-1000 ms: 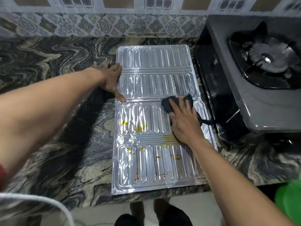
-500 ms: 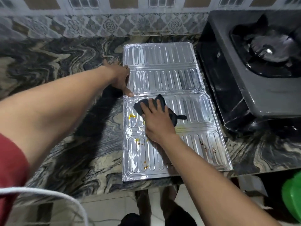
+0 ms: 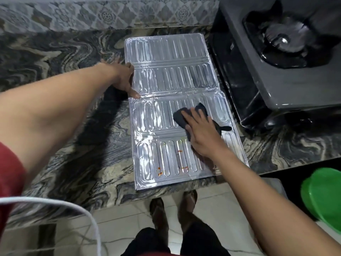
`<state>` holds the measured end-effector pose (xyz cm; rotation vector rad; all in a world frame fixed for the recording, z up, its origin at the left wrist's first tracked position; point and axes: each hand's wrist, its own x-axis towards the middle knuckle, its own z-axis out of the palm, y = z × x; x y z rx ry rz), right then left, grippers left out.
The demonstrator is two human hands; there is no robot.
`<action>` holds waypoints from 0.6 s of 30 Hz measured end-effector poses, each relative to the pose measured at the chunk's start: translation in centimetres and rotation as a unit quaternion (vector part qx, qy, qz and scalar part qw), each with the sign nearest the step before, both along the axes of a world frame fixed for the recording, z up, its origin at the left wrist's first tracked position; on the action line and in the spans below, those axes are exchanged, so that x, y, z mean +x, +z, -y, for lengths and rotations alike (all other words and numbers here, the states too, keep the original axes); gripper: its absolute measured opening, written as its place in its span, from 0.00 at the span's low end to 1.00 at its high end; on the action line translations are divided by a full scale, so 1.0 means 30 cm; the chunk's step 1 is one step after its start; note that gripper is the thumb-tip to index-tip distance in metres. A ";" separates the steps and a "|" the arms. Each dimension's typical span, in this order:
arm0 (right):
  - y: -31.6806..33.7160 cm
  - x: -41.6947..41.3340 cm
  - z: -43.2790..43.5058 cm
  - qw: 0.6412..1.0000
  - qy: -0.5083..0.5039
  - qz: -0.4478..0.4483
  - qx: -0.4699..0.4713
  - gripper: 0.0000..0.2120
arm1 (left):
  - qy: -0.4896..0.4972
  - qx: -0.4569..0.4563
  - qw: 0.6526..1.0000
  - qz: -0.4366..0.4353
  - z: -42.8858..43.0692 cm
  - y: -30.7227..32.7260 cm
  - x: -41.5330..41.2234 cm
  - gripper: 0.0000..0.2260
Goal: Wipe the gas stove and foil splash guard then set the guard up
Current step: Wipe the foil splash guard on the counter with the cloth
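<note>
The foil splash guard point(image 3: 166, 74) lies flat on the marbled counter, ribbed and shiny, with orange stains on its nearest panel. My left hand point(image 3: 122, 78) presses on its left edge at the middle fold, fingers spread, thumb on the foil. My right hand point(image 3: 201, 133) lies flat on a dark cloth point(image 3: 181, 117) on the guard's third panel, right of centre. The grey gas stove point(image 3: 287, 89) stands to the right of the guard, its black burner point(image 3: 284, 41) at the top right.
The patterned tile wall point(image 3: 110, 15) backs the marbled counter point(image 3: 64, 126). A green plastic lid or bowl point(image 3: 324, 193) sits low at the right. A white cable point(image 3: 73, 207) curves at the lower left. My sandalled feet point(image 3: 173, 206) stand on the tiled floor below the counter edge.
My right hand has slid the cloth from the left part of the third panel to the right. The yellow stains on that panel are gone. My left hand has stayed on the guard's left edge.
</note>
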<state>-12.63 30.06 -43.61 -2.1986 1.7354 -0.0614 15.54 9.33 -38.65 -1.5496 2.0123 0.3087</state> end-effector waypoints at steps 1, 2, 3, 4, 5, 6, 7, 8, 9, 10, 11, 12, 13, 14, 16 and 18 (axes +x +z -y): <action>0.003 -0.040 -0.007 0.999 -0.034 -0.003 -0.005 0.25 | -0.002 0.000 1.000 -0.003 0.003 -0.001 0.003 0.67; 0.006 -0.066 -0.017 0.998 -0.067 -0.004 -0.008 0.25 | -0.005 0.000 1.000 -0.006 0.002 0.001 0.005 0.68; 0.008 -0.078 -0.027 0.995 -0.098 -0.008 -0.006 0.24 | -0.007 0.000 1.000 -0.009 -0.003 0.001 0.007 0.67; 0.009 -0.076 -0.036 0.992 -0.126 -0.013 -0.006 0.25 | -0.006 -0.004 1.000 -0.012 -0.004 -0.002 0.009 0.66; 0.010 -0.061 -0.040 0.988 -0.150 -0.021 -0.008 0.25 | -0.006 -0.007 1.000 -0.011 -0.001 -0.002 0.008 0.65; 0.009 -0.036 -0.044 0.986 -0.164 -0.028 -0.012 0.25 | -0.009 -0.006 1.000 -0.010 0.000 0.001 0.003 0.66; 0.010 -0.004 -0.048 0.986 -0.165 -0.032 -0.014 0.25 | -0.012 -0.004 1.000 -0.007 0.000 0.006 -0.004 0.68; 0.008 0.035 -0.053 0.988 -0.154 -0.031 -0.014 0.26 | -0.013 -0.003 1.000 -0.006 0.003 0.009 -0.007 0.70; 0.011 0.079 -0.062 0.991 -0.135 -0.025 -0.012 0.26 | -0.009 -0.004 1.000 -0.010 0.003 0.011 -0.010 0.70; 0.012 0.128 -0.072 0.994 -0.108 -0.019 -0.009 0.26 | -0.004 -0.007 1.000 -0.012 0.003 0.013 -0.010 0.68; 0.018 0.180 -0.082 0.997 -0.075 -0.018 -0.008 0.28 | -0.003 -0.010 1.000 -0.014 0.004 0.015 -0.008 0.67; 0.018 0.234 -0.094 0.999 -0.038 -0.018 -0.005 0.30 | -0.004 -0.012 1.000 -0.013 0.003 0.017 -0.009 0.65; 0.017 0.288 -0.108 1.000 0.000 -0.016 -0.002 0.33 | -0.005 -0.013 1.000 -0.012 -0.001 0.018 -0.014 0.65; 0.014 0.338 -0.124 0.999 0.038 -0.009 0.000 0.36 | -0.005 -0.016 1.000 -0.011 -0.004 0.019 -0.020 0.64; 0.008 0.415 -0.161 0.994 0.110 0.003 0.003 0.38 | 0.001 -0.017 1.000 -0.005 -0.005 0.020 -0.032 0.63; 0.003 0.426 -0.199 0.988 0.156 0.010 0.002 0.36 | 0.011 -0.016 1.000 -0.005 0.000 0.015 -0.029 0.63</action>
